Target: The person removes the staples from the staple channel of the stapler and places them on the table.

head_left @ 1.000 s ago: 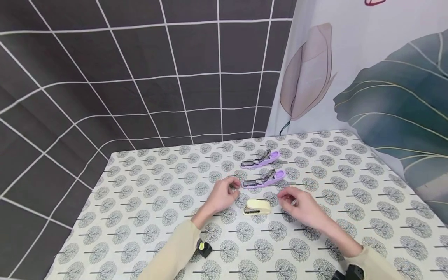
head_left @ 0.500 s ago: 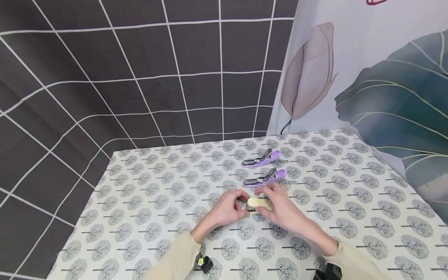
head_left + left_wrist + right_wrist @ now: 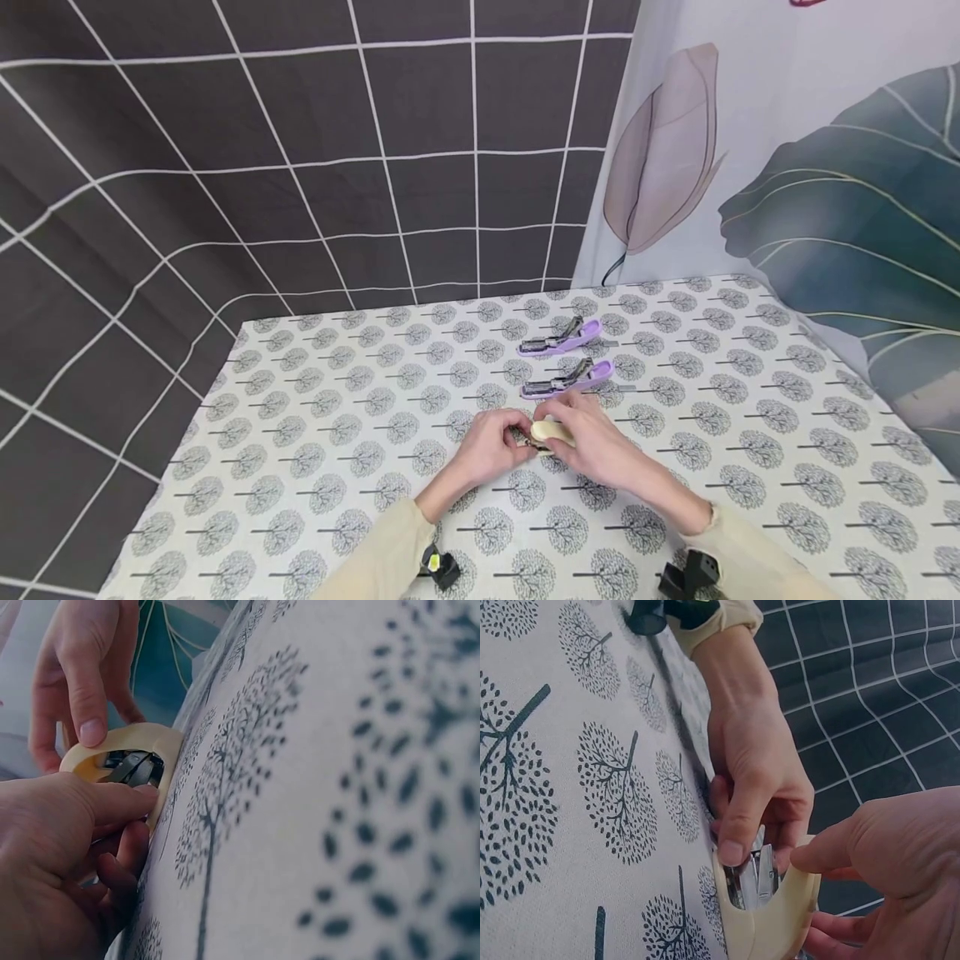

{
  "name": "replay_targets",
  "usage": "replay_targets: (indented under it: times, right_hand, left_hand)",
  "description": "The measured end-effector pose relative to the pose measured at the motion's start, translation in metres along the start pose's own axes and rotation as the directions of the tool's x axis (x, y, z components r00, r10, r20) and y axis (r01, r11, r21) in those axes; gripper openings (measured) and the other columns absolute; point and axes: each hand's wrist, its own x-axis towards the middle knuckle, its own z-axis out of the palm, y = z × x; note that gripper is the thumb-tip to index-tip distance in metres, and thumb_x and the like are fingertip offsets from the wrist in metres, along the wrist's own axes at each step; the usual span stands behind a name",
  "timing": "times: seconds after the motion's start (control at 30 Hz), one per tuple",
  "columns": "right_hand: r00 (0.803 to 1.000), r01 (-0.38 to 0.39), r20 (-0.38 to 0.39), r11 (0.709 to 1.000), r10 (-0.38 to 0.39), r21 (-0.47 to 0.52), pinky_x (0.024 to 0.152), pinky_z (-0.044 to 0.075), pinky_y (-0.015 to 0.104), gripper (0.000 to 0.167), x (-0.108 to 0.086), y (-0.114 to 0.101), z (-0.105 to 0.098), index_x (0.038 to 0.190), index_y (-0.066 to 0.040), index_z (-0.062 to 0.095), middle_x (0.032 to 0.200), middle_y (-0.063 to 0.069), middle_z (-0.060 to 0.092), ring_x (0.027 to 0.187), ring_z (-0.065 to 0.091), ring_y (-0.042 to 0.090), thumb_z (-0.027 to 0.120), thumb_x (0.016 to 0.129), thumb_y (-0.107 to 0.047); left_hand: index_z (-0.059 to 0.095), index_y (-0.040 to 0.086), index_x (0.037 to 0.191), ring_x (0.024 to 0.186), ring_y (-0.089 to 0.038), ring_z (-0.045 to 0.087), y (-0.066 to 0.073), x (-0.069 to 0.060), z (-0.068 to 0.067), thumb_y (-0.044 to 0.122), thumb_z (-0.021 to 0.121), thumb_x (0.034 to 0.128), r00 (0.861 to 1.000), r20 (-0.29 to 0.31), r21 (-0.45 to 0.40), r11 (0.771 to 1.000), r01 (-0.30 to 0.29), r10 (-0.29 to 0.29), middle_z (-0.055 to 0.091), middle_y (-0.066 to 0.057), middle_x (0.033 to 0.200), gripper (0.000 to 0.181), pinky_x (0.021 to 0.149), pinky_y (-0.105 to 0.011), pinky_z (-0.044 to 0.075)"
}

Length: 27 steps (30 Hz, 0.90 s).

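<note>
A cream stapler [image 3: 551, 431] is held between both hands just in front of two purple staplers. My left hand [image 3: 487, 447] pinches its front end, with the thumb on the lower base and metal track, as the left wrist view shows. My right hand [image 3: 602, 443] grips the cream upper cover [image 3: 780, 930] from the other side, thumb and fingers on opposite sides of it. The cover stands apart from the base, and dark and silver metal parts [image 3: 135, 766] show between them. The right hand hides the stapler's back end in the head view.
Behind the hands, two purple staplers lie spread open, a nearer one [image 3: 567, 380] and a farther one [image 3: 560, 338], one behind the other. A tree-print cloth [image 3: 315, 467] covers the table. A dark grid-patterned curtain [image 3: 300, 125] stands along the back and left.
Both hands have moved in from either side of the cream stapler and taken hold of it. Its cover now tilts up more than before. The purple staplers have stayed put.
</note>
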Motion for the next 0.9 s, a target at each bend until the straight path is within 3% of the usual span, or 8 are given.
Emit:
replay_targets:
  times: [0.43, 0.77, 0.9]
  right_hand:
    - [0.998, 0.024, 0.051, 0.998, -0.021, -0.053, 0.079, 0.052, 0.049, 0.042, 0.0016, -0.0014, 0.0001, 0.117, -0.013, 0.068, 0.096, 0.005, 0.060, 0.088, 0.057, 0.023, 0.073, 0.080, 0.007]
    - [0.998, 0.006, 0.064, 1.000, -0.005, -0.020, 0.073, 0.054, 0.040, 0.042, -0.0013, 0.0001, 0.0002, 0.118, -0.013, 0.065, 0.096, 0.003, 0.055, 0.084, 0.053, 0.018, 0.069, 0.083, 0.009]
    - [0.999, 0.038, 0.032, 0.999, -0.038, -0.027, 0.076, 0.055, 0.042, 0.039, -0.0032, 0.0014, -0.0032, 0.117, -0.009, 0.064, 0.098, 0.005, 0.057, 0.086, 0.056, 0.020, 0.068, 0.083, 0.011]
  left_hand:
    - [0.073, 0.008, 0.095, 0.052, -0.002, 0.051, 0.0008, -0.0004, -0.0013, 0.005, 0.084, 0.0773, 0.999, -0.010, 0.023, 0.999, 0.034, -0.034, 0.070, 0.000, 0.091, 0.021, 0.046, -0.020, 0.045]
    - [0.072, 0.008, 0.096, 0.051, -0.001, 0.047, 0.0009, 0.0010, 0.0000, 0.004, 0.084, 0.0763, 1.000, -0.012, 0.086, 0.996, -0.019, 0.021, 0.069, 0.001, 0.084, 0.023, 0.047, -0.019, 0.042]
    - [0.072, 0.009, 0.096, 0.051, -0.001, 0.047, 0.0008, 0.0005, -0.0001, 0.005, 0.084, 0.0768, 1.000, -0.011, 0.094, 0.996, -0.010, 0.011, 0.068, 0.003, 0.083, 0.022, 0.048, -0.020, 0.042]
